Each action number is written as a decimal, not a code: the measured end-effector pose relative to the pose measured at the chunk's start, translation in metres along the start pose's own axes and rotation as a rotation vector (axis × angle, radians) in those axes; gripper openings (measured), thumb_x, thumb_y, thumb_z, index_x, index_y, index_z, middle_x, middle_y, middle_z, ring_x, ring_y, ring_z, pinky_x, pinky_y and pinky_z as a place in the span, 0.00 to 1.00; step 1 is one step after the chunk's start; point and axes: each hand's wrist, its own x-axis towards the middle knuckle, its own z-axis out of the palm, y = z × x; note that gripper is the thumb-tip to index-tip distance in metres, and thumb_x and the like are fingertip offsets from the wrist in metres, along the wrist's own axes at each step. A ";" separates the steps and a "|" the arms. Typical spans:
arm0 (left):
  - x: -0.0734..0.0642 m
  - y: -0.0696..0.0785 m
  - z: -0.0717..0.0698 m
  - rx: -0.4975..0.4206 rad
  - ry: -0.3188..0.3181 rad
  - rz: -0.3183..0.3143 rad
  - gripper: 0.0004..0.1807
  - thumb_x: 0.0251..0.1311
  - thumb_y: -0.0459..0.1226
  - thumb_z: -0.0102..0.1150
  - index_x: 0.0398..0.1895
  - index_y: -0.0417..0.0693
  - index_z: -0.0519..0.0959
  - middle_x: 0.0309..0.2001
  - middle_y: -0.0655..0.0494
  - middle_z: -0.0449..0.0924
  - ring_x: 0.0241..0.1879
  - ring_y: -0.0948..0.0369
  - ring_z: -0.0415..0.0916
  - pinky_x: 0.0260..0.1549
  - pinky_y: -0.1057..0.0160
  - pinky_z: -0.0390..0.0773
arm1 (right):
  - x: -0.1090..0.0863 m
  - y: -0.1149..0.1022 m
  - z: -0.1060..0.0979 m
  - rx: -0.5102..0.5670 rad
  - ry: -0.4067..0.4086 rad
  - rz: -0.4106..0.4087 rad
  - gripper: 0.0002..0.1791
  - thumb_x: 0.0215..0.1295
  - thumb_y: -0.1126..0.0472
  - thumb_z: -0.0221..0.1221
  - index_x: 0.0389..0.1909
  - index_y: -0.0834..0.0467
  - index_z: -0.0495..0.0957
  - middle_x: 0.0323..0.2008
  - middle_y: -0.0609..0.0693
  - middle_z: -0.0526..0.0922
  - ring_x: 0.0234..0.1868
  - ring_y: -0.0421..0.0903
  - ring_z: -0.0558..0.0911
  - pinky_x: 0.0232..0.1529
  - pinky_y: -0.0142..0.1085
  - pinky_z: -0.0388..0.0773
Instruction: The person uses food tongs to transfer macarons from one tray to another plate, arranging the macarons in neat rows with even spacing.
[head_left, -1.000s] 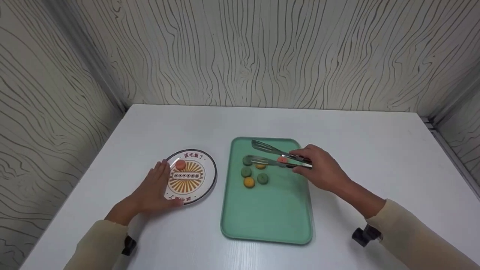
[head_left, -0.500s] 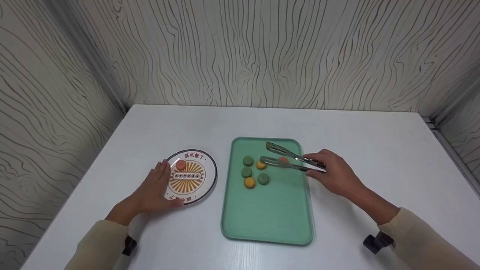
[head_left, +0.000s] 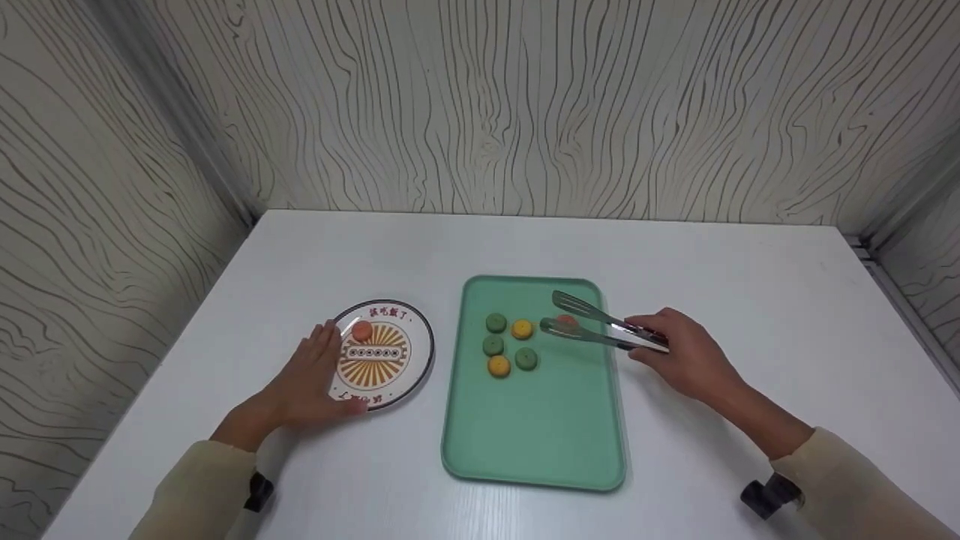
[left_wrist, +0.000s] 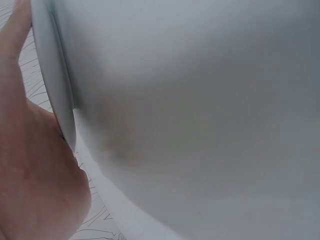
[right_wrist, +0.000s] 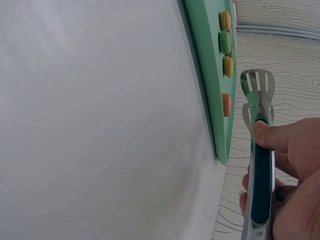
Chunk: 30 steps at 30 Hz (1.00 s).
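My right hand (head_left: 686,356) grips a pair of metal tongs (head_left: 589,335) over the right side of the green tray (head_left: 536,435). Their slotted ends are spread, and a pink macaron (head_left: 567,320) shows between the two arms. In the right wrist view this macaron sits on the tray, apart from the tongs, and the thumb presses the dark handle. My left hand (head_left: 304,382) rests with straight fingers along the left rim of the white plate (head_left: 416,352), the thumb at its near edge. Another pink macaron (head_left: 362,331) lies on that plate.
Three green macarons (head_left: 526,358) and two yellow macarons (head_left: 499,366) lie in a cluster on the left half of the tray. The tray stands right of the plate on a white table (head_left: 720,277). A wood-patterned wall (head_left: 487,112) closes off the back.
My right hand has drawn the tongs to the right and slightly nearer, off the cluster of green and yellow macarons. The left hand and plate have stayed still.
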 end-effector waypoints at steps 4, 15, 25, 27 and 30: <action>-0.001 -0.001 0.000 0.005 0.007 0.002 0.72 0.52 0.70 0.63 0.78 0.24 0.41 0.80 0.30 0.36 0.79 0.37 0.31 0.75 0.38 0.41 | 0.000 0.001 0.002 -0.007 0.003 0.001 0.24 0.59 0.67 0.72 0.58 0.62 0.83 0.38 0.51 0.80 0.35 0.46 0.73 0.36 0.36 0.72; 0.000 -0.001 0.000 0.014 -0.001 -0.007 0.72 0.51 0.71 0.62 0.78 0.25 0.41 0.80 0.31 0.36 0.79 0.37 0.31 0.75 0.38 0.41 | 0.001 0.000 0.006 -0.032 0.010 -0.007 0.23 0.60 0.66 0.72 0.57 0.63 0.83 0.36 0.51 0.80 0.34 0.46 0.72 0.33 0.37 0.69; 0.000 -0.001 0.001 0.040 -0.002 0.012 0.71 0.54 0.70 0.61 0.78 0.24 0.41 0.80 0.29 0.36 0.79 0.36 0.32 0.75 0.38 0.43 | 0.003 0.000 0.008 -0.054 0.006 -0.010 0.23 0.59 0.65 0.72 0.56 0.64 0.83 0.36 0.52 0.81 0.34 0.45 0.72 0.33 0.39 0.70; 0.000 -0.002 0.001 0.038 -0.006 0.005 0.71 0.53 0.71 0.60 0.78 0.25 0.41 0.80 0.30 0.35 0.79 0.37 0.31 0.75 0.39 0.42 | 0.003 0.000 0.009 -0.050 0.007 -0.013 0.22 0.58 0.66 0.72 0.55 0.64 0.83 0.36 0.52 0.81 0.34 0.45 0.72 0.33 0.39 0.70; 0.001 -0.003 0.001 0.031 -0.009 0.003 0.71 0.53 0.71 0.60 0.78 0.25 0.40 0.80 0.31 0.34 0.79 0.37 0.30 0.75 0.39 0.41 | 0.003 0.001 0.011 -0.044 0.004 -0.009 0.22 0.58 0.66 0.72 0.54 0.64 0.84 0.35 0.52 0.81 0.34 0.45 0.72 0.33 0.38 0.70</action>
